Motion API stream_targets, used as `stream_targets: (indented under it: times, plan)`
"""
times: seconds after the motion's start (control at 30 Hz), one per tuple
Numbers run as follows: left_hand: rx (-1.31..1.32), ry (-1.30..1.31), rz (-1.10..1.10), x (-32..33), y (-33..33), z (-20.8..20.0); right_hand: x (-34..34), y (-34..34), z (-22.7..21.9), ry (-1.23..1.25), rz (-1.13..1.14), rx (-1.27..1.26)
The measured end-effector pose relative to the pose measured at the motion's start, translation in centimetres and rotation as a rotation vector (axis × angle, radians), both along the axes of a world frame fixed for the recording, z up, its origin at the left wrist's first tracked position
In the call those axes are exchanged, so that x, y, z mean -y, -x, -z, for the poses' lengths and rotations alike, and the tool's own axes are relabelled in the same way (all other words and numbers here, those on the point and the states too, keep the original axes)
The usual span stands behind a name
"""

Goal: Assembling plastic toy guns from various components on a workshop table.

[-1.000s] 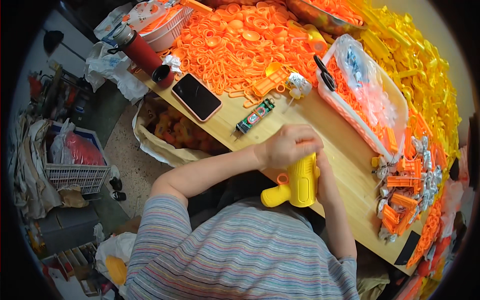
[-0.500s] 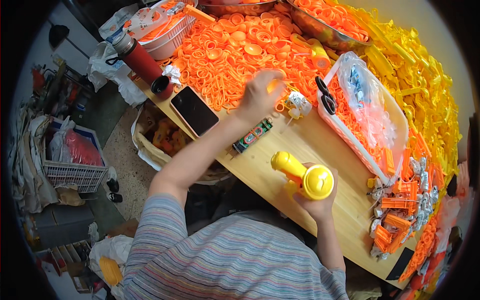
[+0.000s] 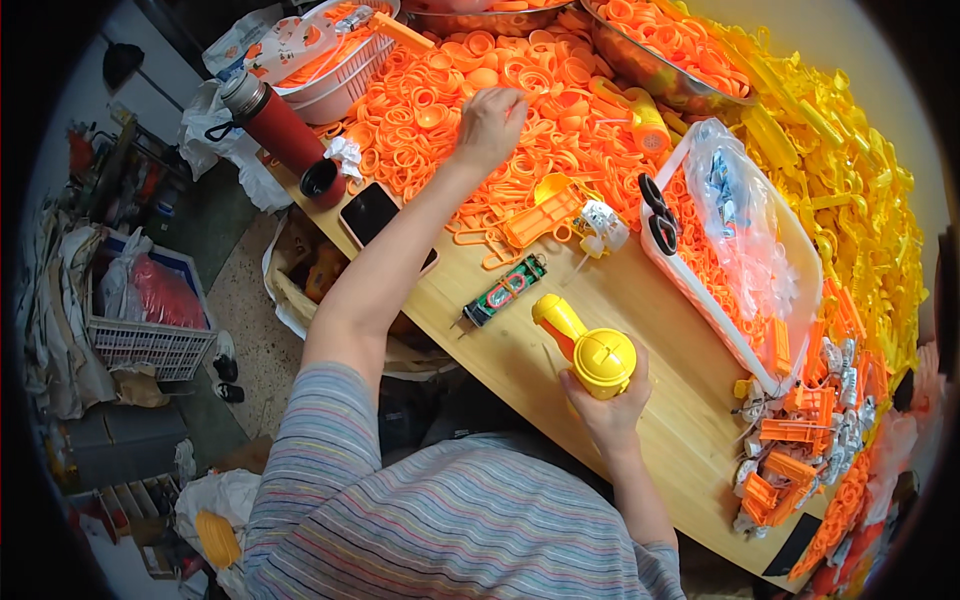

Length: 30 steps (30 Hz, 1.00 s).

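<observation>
My right hand point(image 3: 612, 405) is wrapped round a yellow plastic toy housing point(image 3: 604, 362) with a round head and a stubby handle, held above the wooden table point(image 3: 660, 440). Over the heap of orange plastic rings point(image 3: 430, 115), my left hand point(image 3: 490, 128) has its fingers curled; whether anything sits in them is hidden. Close by that hand lie a yellow round cap point(image 3: 552, 187) and an orange plastic frame point(image 3: 542, 218). A small green circuit board in a frame point(image 3: 505, 290) rests on the table between the two hands.
A dark phone point(image 3: 368, 213), partly under my left forearm, and a red thermos point(image 3: 275, 125) stand at the left. Black-handled scissors point(image 3: 658, 215) lie on a white tray's rim point(image 3: 690, 285). Yellow parts point(image 3: 850, 180) heap up at far right. Orange frames with wires point(image 3: 800, 440) crowd the right edge.
My left hand has moved farther away and left over the orange rings, leaving the orange frame in view. My right hand has shifted slightly left with the yellow housing, whose round head is turned.
</observation>
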<state>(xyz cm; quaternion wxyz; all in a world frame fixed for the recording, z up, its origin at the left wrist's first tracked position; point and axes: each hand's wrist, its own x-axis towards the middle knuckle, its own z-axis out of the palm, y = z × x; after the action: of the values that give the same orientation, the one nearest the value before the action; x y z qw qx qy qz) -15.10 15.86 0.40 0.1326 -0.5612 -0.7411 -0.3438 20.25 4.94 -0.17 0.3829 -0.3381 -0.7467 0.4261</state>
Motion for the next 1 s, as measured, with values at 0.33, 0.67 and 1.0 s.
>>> stream_targets:
  times: [0.33, 0.67, 1.0]
  plan:
    - [1.054, 0.193, 0.724, 9.6, -17.0, -6.0, 0.0, 1.7, -0.6, -0.105, 0.005, 0.006]
    - [0.768, 0.194, 0.732, 10.2, -19.3, -4.5, 0.3, 2.6, -1.5, -0.064, -0.012, -0.075]
    - [0.584, 0.161, 0.850, 10.9, -18.3, -4.1, 0.5, 2.8, -0.6, -0.186, -0.063, -0.033]
